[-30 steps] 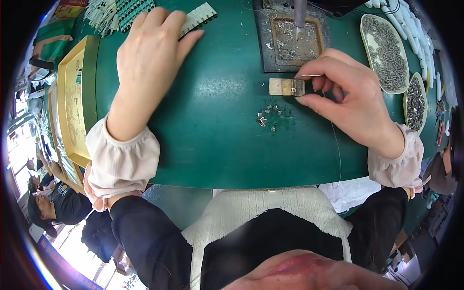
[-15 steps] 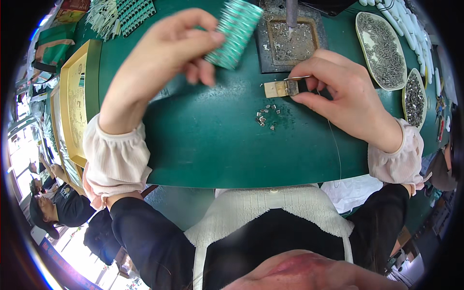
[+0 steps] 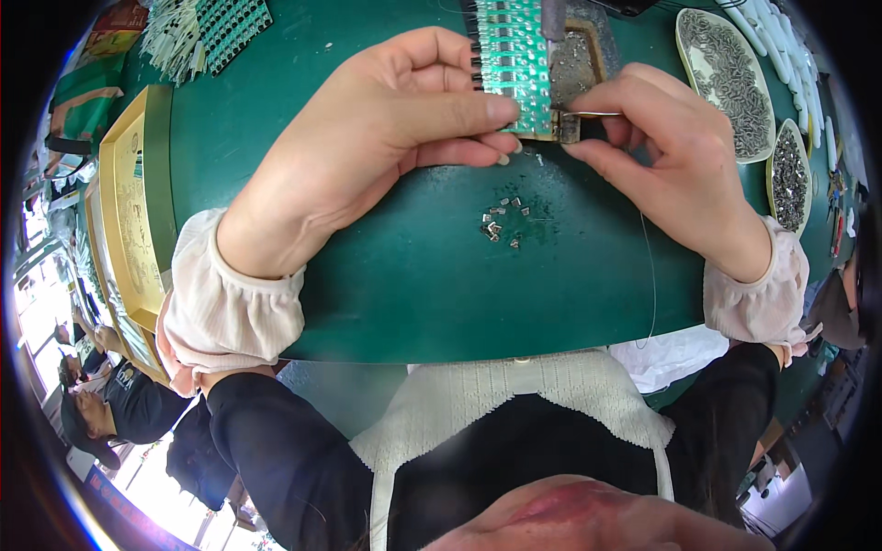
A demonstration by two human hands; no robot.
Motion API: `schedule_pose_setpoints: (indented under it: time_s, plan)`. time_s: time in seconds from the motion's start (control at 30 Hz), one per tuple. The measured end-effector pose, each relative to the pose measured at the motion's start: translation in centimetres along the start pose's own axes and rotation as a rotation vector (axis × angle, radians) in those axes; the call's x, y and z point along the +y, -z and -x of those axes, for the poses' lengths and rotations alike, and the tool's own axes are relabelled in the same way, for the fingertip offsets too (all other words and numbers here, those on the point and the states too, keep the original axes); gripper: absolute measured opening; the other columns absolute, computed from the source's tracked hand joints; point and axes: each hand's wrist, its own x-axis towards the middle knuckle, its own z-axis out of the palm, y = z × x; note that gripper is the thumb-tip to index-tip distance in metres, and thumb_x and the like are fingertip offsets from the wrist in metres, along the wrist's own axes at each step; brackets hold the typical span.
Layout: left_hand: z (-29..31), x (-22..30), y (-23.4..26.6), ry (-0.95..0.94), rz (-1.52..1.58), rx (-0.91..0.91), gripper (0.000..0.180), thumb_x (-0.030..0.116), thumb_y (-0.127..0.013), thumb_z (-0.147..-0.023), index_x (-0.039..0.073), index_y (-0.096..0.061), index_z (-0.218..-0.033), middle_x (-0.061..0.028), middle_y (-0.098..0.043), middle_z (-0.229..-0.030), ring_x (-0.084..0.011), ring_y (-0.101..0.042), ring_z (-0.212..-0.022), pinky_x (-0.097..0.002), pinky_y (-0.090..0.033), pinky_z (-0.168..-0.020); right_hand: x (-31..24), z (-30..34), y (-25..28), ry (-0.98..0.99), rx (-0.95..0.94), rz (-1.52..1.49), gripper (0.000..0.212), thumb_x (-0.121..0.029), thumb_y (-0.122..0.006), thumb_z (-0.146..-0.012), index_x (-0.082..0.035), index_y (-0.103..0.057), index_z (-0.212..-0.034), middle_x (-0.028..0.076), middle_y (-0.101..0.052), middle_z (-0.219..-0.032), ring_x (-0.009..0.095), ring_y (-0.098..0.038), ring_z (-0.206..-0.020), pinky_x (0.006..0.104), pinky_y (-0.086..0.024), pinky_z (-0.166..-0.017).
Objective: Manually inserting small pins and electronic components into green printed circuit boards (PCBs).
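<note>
My left hand (image 3: 404, 124) is closed on a green circuit board panel (image 3: 514, 64), thumb on top and fingers beneath. Rows of silvery solder spots cover the panel, and dark pins line its left edge. Thumb and fingers of my right hand (image 3: 675, 151) pinch a thin metal tool (image 3: 599, 115). They also hold a small dark-ended block (image 3: 568, 129) against the panel's lower right corner. A fine wire (image 3: 651, 275) hangs below my right hand. Several small metal pieces (image 3: 497, 226) lie on the green table top.
Behind the panel, an upright soldering iron (image 3: 553, 18) stands over a grimy tray (image 3: 602, 41). An oval dish (image 3: 691, 66) of small metal parts and a smaller dish (image 3: 805, 207) sit right, beside white tubes (image 3: 799, 78). At left are a gold box (image 3: 138, 211), more boards (image 3: 234, 32) and people (image 3: 138, 399).
My left hand has brought the panel right, turning it upright, to meet the block. My right hand has moved slightly up with the tool and block.
</note>
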Motion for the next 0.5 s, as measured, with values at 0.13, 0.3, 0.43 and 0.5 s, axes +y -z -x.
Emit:
schedule_pose_setpoints:
  time_s: [0.13, 0.3, 0.43, 0.5]
  plan:
    - [0.4, 0.2, -0.5, 0.041, -0.151, 0.029, 0.031, 0.003, -0.069, -0.096, 0.002, -0.059, -0.125, -0.0062, -0.072, -0.111, -0.0131, -0.075, -0.084, -0.0204, -0.062, -0.070, 0.0, -0.1, 0.0, 0.068, 0.024, 0.011, 0.033, 0.002, -0.084, -0.072, -0.004, -0.072, -0.102, 0.004, -0.056, -0.076, 0.014, -0.055, -0.065, 0.0278, -0.044, -0.057]
    - [0.7, 0.5, -0.9, 0.024, -0.118, 0.028, 0.041, 0.003, -0.070, -0.095, 0.001, -0.056, -0.134, -0.0079, -0.072, -0.112, -0.0140, -0.075, -0.083, -0.0214, -0.062, -0.071, -0.1, -0.1, 0.3, 0.098, 0.024, 0.038, 0.033, 0.003, -0.084, -0.072, -0.003, -0.072, -0.102, 0.004, -0.059, -0.079, 0.014, -0.056, -0.065, 0.0276, -0.044, -0.056]
    - [0.7, 0.6, -1.0, 0.033, -0.170, -0.012, 0.043, 0.003, -0.071, -0.094, 0.001, -0.056, -0.135, -0.0087, -0.072, -0.113, -0.0146, -0.074, -0.080, -0.0222, -0.061, -0.070, -0.6, -0.2, 0.4, 0.068, 0.010, -0.015, 0.032, 0.003, -0.083, -0.073, -0.003, -0.073, -0.102, 0.005, -0.061, -0.080, 0.015, -0.058, -0.065, 0.0271, -0.046, -0.056]
    - [0.7, 0.4, -1.0, 0.031, -0.175, -0.023, 0.043, 0.003, -0.071, -0.094, 0.001, -0.056, -0.135, -0.0087, -0.072, -0.112, -0.0145, -0.074, -0.078, -0.0226, -0.061, -0.069, -0.7, -0.2, 0.5, 0.082, 0.003, -0.028, 0.032, 0.003, -0.083, -0.073, -0.003, -0.073, -0.103, 0.005, -0.062, -0.081, 0.015, -0.058, -0.065, 0.0271, -0.046, -0.055]
